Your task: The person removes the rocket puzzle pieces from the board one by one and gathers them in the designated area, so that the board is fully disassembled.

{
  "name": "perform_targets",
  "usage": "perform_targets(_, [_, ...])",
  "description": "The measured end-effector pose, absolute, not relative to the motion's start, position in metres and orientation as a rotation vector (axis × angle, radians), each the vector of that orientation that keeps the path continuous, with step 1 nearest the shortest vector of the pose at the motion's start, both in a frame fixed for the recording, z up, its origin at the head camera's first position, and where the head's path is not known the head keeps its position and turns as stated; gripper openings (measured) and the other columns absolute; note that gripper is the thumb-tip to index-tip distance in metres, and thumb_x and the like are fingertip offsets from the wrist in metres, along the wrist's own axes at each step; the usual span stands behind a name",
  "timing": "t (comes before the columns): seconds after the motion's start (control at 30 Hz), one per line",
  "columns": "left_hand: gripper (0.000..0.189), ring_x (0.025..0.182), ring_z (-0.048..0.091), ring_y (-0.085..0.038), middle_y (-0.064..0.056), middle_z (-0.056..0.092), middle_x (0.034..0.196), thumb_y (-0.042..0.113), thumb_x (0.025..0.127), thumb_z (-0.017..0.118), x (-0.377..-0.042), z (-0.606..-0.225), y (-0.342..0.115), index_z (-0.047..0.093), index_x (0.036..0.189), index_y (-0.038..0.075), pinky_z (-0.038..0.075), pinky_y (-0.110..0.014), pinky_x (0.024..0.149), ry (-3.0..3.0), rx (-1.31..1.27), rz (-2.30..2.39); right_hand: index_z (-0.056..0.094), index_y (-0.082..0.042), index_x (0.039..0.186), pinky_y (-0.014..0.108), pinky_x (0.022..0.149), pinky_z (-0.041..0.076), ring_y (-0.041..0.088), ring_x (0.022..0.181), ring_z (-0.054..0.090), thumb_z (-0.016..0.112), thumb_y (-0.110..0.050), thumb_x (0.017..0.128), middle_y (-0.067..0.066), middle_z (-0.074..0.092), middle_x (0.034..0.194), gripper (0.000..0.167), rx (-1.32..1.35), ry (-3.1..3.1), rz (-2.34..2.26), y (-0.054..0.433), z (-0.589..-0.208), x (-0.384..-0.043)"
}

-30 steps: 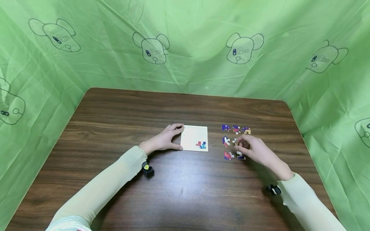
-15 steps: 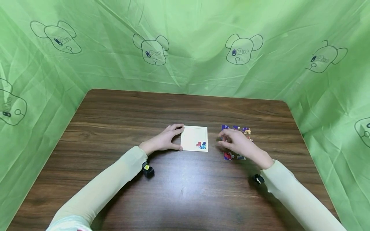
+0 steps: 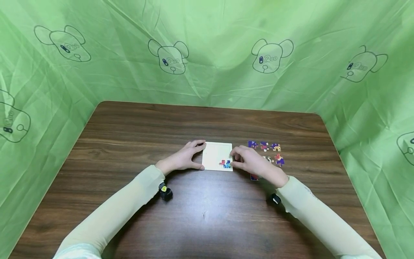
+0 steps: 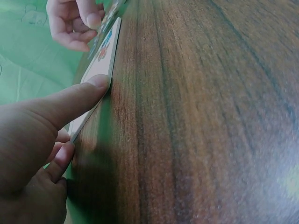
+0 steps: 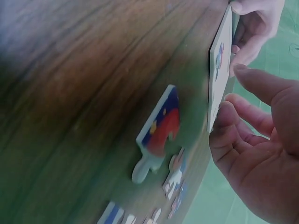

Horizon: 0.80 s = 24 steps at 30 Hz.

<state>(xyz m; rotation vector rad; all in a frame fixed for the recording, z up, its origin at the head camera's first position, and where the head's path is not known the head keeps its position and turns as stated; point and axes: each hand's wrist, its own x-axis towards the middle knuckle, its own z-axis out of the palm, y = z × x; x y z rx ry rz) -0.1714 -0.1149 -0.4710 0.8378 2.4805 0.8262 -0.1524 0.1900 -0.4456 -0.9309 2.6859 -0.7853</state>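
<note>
A square white puzzle board (image 3: pixel 213 153) lies on the table with red-and-blue jigsaw pieces (image 3: pixel 225 163) in its near right corner. My left hand (image 3: pixel 182 156) holds the board's left side, thumb at the near corner and fingertips at the far one. In the left wrist view the left thumb (image 4: pixel 96 83) presses on the board's edge. My right hand (image 3: pixel 253 162) hovers at the board's right edge. Its thumb stands apart from loosely bent fingers, and no piece shows between them in the right wrist view. Loose jigsaw pieces (image 5: pixel 163 123) lie below that hand.
Several purple, red and white pieces (image 3: pixel 264 145) lie in rows to the right of the board, some hidden under the right hand. The brown wooden table (image 3: pixel 145 122) ends at green cloth (image 3: pixel 220 57) printed with bear heads.
My right hand has moved left from the loose pieces to the board's right edge, uncovering a red-and-purple piece on the right. The left hand has stayed on the board.
</note>
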Motion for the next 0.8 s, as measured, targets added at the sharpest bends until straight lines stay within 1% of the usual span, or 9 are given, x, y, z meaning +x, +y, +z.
perform_targets(0.2, [0.096, 0.155, 0.021, -0.037, -0.015, 0.024, 0.17, 0.035, 0.09, 0.084, -0.171, -0.471, -0.115, 0.03, 0.162, 0.0, 0.028, -0.052, 0.122, 2.481, 0.842, 0.831, 0.068, -0.001, 0.113, 0.032, 0.071, 0.05, 0.014, 0.077, 0.052, 0.083, -0.017, 0.09, 0.005, 0.06, 0.09, 0.032, -0.917, 2.673, -0.722, 0.183, -0.448, -0.152])
perform_targets(0.37, [0.096, 0.155, 0.021, -0.038, -0.015, 0.023, 0.17, 0.035, 0.09, 0.084, -0.17, -0.471, -0.114, 0.03, 0.162, 0.0, 0.028, -0.052, 0.122, 2.486, 0.843, 0.831, 0.067, -0.001, 0.113, 0.034, 0.076, 0.051, 0.016, 0.08, 0.053, 0.083, -0.019, 0.09, 0.006, 0.06, 0.092, 0.033, -0.879, 2.654, -0.709, 0.18, -0.448, -0.151])
perform_targets(0.6, [0.096, 0.155, 0.021, -0.038, -0.014, 0.023, 0.17, 0.034, 0.089, 0.084, -0.17, -0.472, -0.114, 0.03, 0.162, 0.0, 0.028, -0.053, 0.122, 2.482, 0.834, 0.834, 0.068, -0.004, 0.105, 0.035, 0.078, 0.051, 0.017, 0.083, 0.054, 0.084, -0.023, 0.089, 0.006, 0.059, 0.092, 0.029, -0.846, 2.643, -0.683, 0.175, -0.446, -0.15])
perform_targets(0.8, [0.096, 0.155, 0.022, -0.038, -0.015, 0.024, 0.17, 0.034, 0.089, 0.085, -0.169, -0.471, -0.113, 0.031, 0.161, 0.0, 0.028, -0.053, 0.122, 2.491, 0.838, 0.84, 0.067, -0.003, 0.103, 0.034, 0.079, 0.052, 0.015, 0.083, 0.054, 0.085, -0.023, 0.088, 0.004, 0.059, 0.093, 0.031, -0.844, 2.643, -0.665, 0.174, -0.445, -0.149])
